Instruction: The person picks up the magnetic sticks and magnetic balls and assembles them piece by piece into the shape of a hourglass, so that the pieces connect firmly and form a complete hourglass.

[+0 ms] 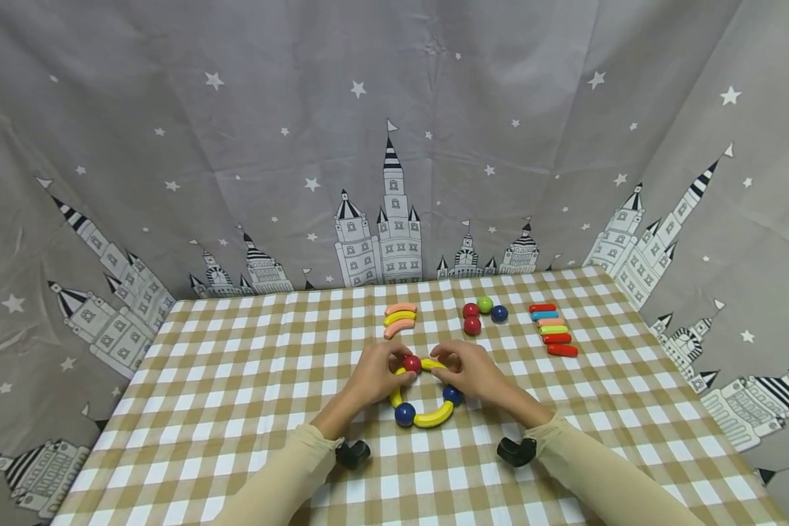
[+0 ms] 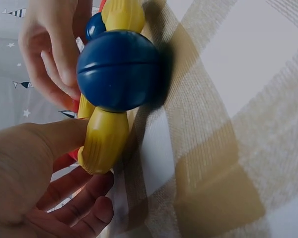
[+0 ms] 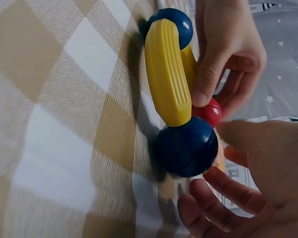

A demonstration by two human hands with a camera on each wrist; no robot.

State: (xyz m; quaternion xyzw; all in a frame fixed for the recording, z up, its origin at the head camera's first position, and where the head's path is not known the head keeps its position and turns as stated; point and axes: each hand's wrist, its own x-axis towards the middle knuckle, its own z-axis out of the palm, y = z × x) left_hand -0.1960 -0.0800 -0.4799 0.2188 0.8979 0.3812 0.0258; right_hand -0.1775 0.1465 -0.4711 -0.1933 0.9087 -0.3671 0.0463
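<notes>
On the checked cloth lies a ring of curved yellow sticks and balls. A red ball (image 1: 412, 363) is at its far side, with blue balls at the near left (image 1: 405, 415) and right (image 1: 452, 395). My left hand (image 1: 372, 378) pinches the red ball between thumb and fingers, beside the left yellow stick (image 1: 396, 396). The far-right yellow stick (image 1: 430, 363) is held by my right hand (image 1: 475, 371), its end against or close to the red ball. A third yellow stick (image 3: 166, 74) joins the two blue balls. Fingers partly cover the far side.
Beyond the ring lie curved pink and yellow sticks (image 1: 400, 317). Loose red, green and blue balls (image 1: 485, 305) sit to their right. Farther right is a column of straight coloured sticks (image 1: 555, 329). A grey castle-print curtain (image 1: 269, 146) hangs behind the table.
</notes>
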